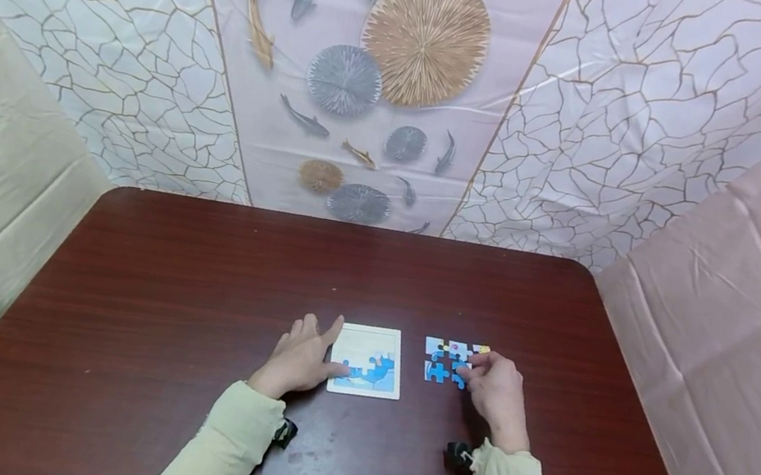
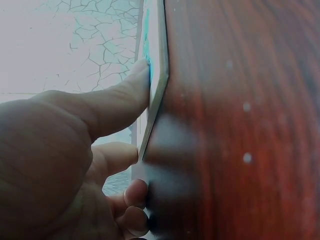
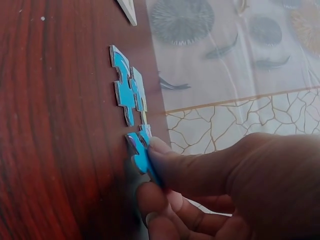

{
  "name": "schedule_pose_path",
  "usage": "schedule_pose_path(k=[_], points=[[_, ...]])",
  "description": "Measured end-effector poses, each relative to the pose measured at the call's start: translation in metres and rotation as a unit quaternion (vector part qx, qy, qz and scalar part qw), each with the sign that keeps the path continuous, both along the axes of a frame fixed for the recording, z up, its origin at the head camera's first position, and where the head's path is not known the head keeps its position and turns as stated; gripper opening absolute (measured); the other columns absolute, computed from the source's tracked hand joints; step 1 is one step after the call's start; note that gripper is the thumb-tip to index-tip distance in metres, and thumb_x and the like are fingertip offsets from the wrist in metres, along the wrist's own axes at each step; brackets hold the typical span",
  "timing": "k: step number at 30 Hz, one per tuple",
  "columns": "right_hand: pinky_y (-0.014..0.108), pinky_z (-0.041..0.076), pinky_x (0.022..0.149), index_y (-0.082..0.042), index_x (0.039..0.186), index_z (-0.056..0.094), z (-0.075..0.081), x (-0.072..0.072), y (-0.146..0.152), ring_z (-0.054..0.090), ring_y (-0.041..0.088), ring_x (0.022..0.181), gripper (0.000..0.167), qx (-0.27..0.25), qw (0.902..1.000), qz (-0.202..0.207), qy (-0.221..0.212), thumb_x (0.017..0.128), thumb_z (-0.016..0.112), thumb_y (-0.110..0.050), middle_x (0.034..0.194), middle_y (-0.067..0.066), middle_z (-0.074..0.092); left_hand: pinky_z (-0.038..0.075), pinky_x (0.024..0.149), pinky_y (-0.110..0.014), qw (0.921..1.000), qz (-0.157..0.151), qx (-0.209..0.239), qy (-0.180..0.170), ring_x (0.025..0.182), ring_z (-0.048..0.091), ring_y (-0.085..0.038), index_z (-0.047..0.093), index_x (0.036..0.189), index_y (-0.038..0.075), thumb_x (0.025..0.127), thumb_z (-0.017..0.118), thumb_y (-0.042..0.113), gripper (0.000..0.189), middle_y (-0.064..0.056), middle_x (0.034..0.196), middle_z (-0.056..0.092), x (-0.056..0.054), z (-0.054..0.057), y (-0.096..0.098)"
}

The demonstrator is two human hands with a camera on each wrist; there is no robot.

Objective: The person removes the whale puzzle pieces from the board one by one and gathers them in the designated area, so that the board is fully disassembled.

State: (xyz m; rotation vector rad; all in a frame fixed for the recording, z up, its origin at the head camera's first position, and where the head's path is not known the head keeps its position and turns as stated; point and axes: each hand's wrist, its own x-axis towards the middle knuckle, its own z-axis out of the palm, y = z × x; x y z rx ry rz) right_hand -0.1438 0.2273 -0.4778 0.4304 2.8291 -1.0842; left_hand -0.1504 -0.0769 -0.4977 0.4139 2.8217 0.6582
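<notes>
My left hand (image 1: pixel 301 358) lies at the left side of a square white puzzle tray (image 1: pixel 400 357). Its thumb (image 2: pixel 132 87) rests on the tray's face, and its index finger touches the frame near the far left corner. Blue puzzle pieces (image 1: pixel 366 376) fill the tray's lower part; the upper part shows bare pale board. To the right, my right hand (image 1: pixel 494 388) pinches a blue puzzle piece (image 3: pixel 141 156) between thumb and fingers, partly hidden by them. Beside it lies a group of loose blue and white puzzle pieces (image 1: pixel 436 371).
The dark red-brown table (image 1: pixel 196 266) reaches back to a patterned cloth wall (image 1: pixel 405 150). Plain cloth walls stand at left and right. A black wrist device (image 1: pixel 458 454) sits on the right wrist, another on the left.
</notes>
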Motion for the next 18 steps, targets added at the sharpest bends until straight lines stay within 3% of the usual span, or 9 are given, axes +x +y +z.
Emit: schedule_pose_path(k=[18], points=[[0.035,0.046,0.064,-0.001,0.098,0.069,-0.0010,0.0007,-0.0025,0.058,0.020,0.070,0.019,0.028,0.9995,0.005,0.013,0.085,0.075,-0.014,0.076,0.005,0.064,0.029,0.066,-0.032,1.0000,-0.001,0.001,0.002,0.085,0.034,-0.024,0.031,0.154,0.016,0.085,0.070,0.051,0.086,-0.013,0.104,0.040,0.0000,-0.0008,-0.0002]])
